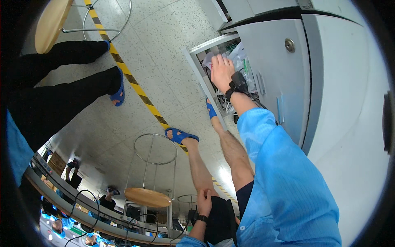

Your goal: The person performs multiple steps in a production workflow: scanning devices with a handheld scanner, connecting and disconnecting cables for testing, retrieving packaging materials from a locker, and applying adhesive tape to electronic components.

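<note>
My right hand (222, 73) reaches into an open grey drawer (197, 76), palm down with the fingers bent over its contents. The fingertips are partly hidden, and what they grip, if anything, cannot be made out. Close to the fingers lie clear plastic bags (238, 54). White cables (225, 103) are bunched under my right wrist, which wears a black strap with a small dark device. My left hand (204, 201) rests at my knee, its fingers curled in with nothing visible in them; a dark band circles that wrist.
A grey cabinet door (273, 70) with a round lock stands right of the drawer. Wooden-seated stools (147, 197) (51, 24) stand at lower left and upper left. Another person's legs (66, 84) in black trousers are at left. Yellow-black tape (135, 84) crosses the floor. A workbench edge (82, 206) curves along lower left.
</note>
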Action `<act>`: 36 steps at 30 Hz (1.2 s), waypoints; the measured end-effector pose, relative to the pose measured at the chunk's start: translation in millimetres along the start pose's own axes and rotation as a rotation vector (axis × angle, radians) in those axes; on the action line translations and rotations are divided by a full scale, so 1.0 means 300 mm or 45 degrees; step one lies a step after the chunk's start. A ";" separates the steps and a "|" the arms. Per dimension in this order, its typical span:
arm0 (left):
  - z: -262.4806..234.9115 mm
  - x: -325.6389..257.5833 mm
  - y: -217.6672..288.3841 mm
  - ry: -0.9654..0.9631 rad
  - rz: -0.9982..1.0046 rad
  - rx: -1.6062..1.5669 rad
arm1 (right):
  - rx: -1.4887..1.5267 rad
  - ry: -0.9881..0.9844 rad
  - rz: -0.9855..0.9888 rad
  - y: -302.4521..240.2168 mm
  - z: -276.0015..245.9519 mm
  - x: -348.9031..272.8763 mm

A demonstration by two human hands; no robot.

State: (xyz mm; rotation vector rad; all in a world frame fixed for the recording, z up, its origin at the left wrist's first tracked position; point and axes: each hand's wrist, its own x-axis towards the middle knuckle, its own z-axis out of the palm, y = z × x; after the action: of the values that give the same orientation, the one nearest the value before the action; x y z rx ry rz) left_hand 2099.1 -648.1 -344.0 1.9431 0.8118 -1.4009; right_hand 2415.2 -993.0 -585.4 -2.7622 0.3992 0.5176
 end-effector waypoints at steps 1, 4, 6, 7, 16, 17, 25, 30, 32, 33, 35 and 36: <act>0.007 0.001 -0.002 0.006 0.002 0.046 | 0.052 0.187 -0.108 0.019 0.019 0.036; 0.007 0.003 0.005 -0.029 -0.078 0.014 | -0.075 0.097 -0.389 0.072 0.049 0.126; -0.003 0.010 -0.014 -0.004 -0.080 -0.012 | -0.058 -0.065 -0.290 0.066 0.039 0.166; -0.006 0.014 -0.021 0.017 -0.077 -0.038 | -0.055 -0.068 -0.294 0.050 0.055 0.185; 0.026 0.037 0.023 -0.022 -0.150 -0.183 | 0.289 -0.256 0.694 0.001 0.127 0.323; 0.036 0.038 0.005 -0.027 -0.143 -0.190 | 0.128 -0.266 0.618 0.005 0.149 0.314; 0.029 0.011 0.042 0.049 -0.193 -0.086 | 0.514 0.386 0.316 0.026 0.017 0.113; 0.021 0.065 0.009 -0.039 -0.112 -0.317 | 0.869 0.659 0.418 -0.109 -0.137 -0.143; 0.019 0.087 0.056 -0.065 -0.076 -0.341 | 0.936 0.032 0.392 -0.154 -0.135 -0.285; 0.004 0.089 0.048 -0.042 -0.045 -0.398 | 0.748 -0.264 0.126 -0.209 -0.119 -0.332; 0.035 0.086 0.080 -0.060 0.004 -0.475 | 0.500 -0.535 -0.129 -0.204 -0.059 -0.397; 0.062 0.078 0.107 -0.098 -0.024 -0.418 | 0.249 -0.617 -0.356 -0.165 0.035 -0.432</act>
State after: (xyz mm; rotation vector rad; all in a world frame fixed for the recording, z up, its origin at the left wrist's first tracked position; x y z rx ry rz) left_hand 2118.6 -679.5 -367.5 1.6261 0.9596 -1.2549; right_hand 2311.9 -916.4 -532.5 -2.3463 -0.0489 0.9789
